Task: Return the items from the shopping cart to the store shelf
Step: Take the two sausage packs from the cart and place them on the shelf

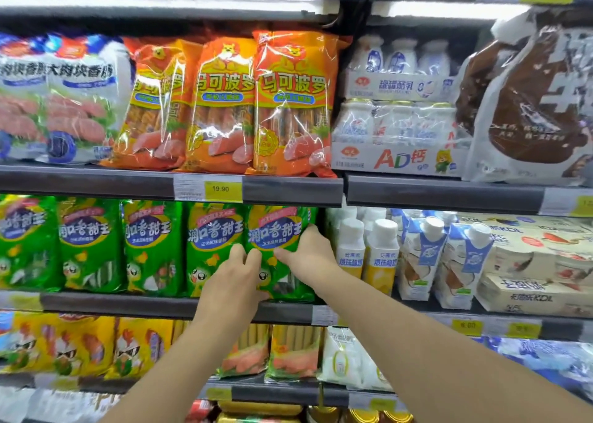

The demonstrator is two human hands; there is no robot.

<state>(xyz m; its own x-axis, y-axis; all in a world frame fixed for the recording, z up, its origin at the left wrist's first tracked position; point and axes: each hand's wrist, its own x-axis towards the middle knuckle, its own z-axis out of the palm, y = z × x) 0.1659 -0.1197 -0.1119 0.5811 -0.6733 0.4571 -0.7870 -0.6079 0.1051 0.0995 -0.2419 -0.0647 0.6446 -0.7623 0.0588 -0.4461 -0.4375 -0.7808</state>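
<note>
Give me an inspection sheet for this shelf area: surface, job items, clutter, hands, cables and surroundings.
Surface: shelf edge dark, fully stocked, price tags on rail.
Job's things: green sausage pack upright at the right end of its row, beside white bottles.
Clutter: nothing seen.
Grips: left hand on the pack's lower left; right hand on its right edge.
Cables: nothing seen.
Surroundings: orange sausage packs on the shelf above; the cart is out of view.

I read "19.90" on the yellow price tag (pixel 220 188), "AD钙" on the drink carton (pixel 399 159), and "马可波罗" on the orange sausage packs (pixel 293 101).
</note>
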